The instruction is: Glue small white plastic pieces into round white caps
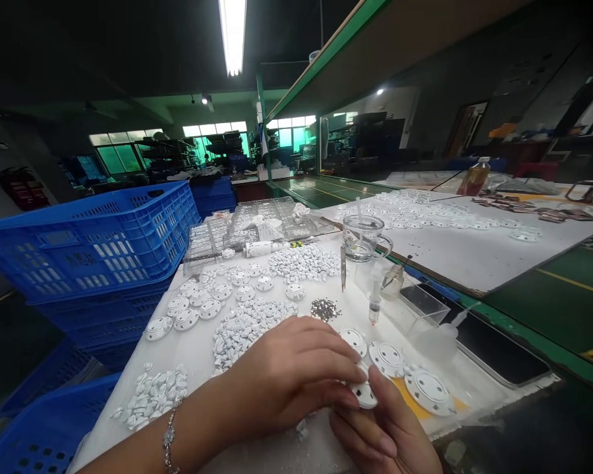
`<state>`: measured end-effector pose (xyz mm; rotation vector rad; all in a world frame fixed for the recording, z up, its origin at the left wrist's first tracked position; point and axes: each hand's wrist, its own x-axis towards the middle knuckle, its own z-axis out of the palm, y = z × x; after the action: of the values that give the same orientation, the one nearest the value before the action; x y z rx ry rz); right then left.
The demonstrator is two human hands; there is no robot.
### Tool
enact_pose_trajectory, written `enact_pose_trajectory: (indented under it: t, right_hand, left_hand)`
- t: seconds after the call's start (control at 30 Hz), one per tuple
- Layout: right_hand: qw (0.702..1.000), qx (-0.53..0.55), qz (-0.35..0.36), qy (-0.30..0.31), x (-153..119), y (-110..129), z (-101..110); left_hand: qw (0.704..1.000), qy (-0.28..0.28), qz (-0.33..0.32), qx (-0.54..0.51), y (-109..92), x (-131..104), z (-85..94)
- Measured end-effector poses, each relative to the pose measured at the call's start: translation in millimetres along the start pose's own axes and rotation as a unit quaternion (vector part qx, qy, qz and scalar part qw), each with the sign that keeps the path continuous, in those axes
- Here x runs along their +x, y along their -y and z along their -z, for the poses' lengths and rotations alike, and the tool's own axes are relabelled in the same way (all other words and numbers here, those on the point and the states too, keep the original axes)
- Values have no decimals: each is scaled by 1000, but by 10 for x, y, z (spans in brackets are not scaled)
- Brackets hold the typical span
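Table carries a glass mug near its right edge, blue crate beyond left; hands together, gripping white disc.

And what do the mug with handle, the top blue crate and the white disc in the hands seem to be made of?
Mug: likely clear, glossy glass; things behind show through. Crate: probably molded plastic with a slight sheen; its walls have regular slots. Disc: smooth, white, maybe plastic or painted metal; unclear which.

Left hand, right hand, white disc held between, blue crate
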<state>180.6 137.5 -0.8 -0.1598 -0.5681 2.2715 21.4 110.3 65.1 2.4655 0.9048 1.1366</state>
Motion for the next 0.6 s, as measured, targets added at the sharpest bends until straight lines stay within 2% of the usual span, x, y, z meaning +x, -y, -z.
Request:
enact_pose_trajectory:
  t: [0.07, 0.23, 0.43, 0.6]
  right_hand:
    - [1000, 20, -13, 1, 0, 8, -2]
    - [997, 80, -12, 8, 5, 9, 10]
    - [998, 27, -40, 38, -7, -11, 37]
    - [997, 29, -60, 42, -40, -5, 65]
  left_hand:
    - [999, 11, -34, 34, 32, -18, -15]
    - [989, 57, -57, 123, 90, -89, 22]
    - [956, 127, -120, 234, -84, -53, 119]
    - [934, 160, -126, 295, -144, -48, 172]
